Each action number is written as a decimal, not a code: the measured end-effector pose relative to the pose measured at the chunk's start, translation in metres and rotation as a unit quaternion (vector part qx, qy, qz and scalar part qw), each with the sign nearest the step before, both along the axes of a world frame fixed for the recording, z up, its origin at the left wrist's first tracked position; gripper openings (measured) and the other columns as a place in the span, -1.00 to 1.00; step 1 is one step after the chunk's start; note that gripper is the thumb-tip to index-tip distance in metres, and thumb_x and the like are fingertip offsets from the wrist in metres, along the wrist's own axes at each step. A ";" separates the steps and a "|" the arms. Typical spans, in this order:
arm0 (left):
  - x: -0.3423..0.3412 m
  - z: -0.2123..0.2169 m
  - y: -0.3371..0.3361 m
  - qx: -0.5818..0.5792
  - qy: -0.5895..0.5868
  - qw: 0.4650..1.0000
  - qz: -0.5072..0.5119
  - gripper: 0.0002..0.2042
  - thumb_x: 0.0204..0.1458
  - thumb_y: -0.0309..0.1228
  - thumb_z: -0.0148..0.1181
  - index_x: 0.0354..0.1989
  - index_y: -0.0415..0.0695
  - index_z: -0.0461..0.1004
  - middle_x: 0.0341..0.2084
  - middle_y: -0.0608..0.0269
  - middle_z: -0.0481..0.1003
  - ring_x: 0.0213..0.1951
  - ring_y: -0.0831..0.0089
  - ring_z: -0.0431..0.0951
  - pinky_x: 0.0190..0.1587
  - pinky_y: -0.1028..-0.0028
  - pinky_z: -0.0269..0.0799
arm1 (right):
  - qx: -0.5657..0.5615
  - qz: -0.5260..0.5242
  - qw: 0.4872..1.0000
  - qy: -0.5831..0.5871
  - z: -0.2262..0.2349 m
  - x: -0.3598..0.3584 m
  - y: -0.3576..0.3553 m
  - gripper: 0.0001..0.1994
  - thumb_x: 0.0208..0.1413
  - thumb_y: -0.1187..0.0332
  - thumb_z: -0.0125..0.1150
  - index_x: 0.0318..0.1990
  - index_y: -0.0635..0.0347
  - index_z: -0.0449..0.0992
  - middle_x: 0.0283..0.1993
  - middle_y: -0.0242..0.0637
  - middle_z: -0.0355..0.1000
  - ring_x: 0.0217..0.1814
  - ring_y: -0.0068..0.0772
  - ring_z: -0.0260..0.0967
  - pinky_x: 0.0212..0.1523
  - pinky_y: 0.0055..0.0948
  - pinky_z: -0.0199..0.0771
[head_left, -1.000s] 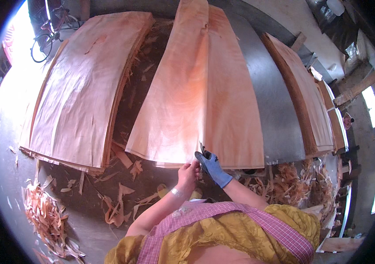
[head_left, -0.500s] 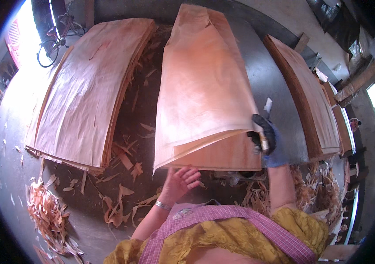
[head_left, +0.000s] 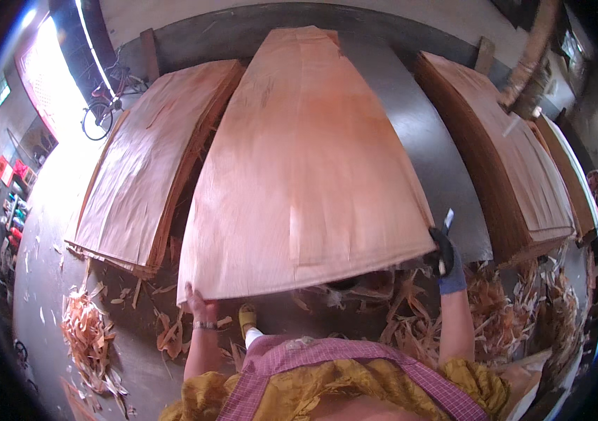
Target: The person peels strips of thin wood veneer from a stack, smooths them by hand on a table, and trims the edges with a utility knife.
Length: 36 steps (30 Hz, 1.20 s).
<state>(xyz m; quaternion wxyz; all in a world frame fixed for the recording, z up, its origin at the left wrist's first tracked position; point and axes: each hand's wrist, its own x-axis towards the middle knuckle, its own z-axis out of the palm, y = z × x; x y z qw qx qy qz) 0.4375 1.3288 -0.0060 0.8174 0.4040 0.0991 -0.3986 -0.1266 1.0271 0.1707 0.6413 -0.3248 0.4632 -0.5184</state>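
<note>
- Broad reddish wood veneer sheet (head_left: 306, 175) hid most of the bare left hand (head_left: 197, 303), its grip unreadable.
- Blue-gloved right hand (head_left: 446, 263), grip pinching the sheet's corner with a small blade (head_left: 447, 221), had moved outward; sheet now lifted wider.

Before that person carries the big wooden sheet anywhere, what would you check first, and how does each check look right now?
1. Left hand grips the near left corner of the veneer sheet: ok.
2. Right hand, gloved, grips the near right corner: ok, though it also holds a small blade, which may weaken the grip.
3. Sheet lifted evenly: cannot tell; only the near edge is seen raised.
4. Footing: not ok; veneer scraps litter the floor around the feet.
5. Left stack and right stack free of the sheet's edges: ok on the right, cannot tell on the left.
</note>
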 end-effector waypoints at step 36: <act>-0.211 -0.015 -0.311 0.160 -0.176 0.971 0.004 -0.74 0.17 -0.22 0.09 -0.57 0.03 0.37 -0.80 0.48 0.20 -0.78 0.59 0.19 -0.76 0.54 0.09 | -0.039 0.161 0.908 0.385 -0.125 -0.256 -0.273 -0.53 0.08 0.09 0.26 -0.02 0.30 0.42 -0.40 -0.22 0.40 -0.64 -0.44 0.29 -0.63 -0.39 0.33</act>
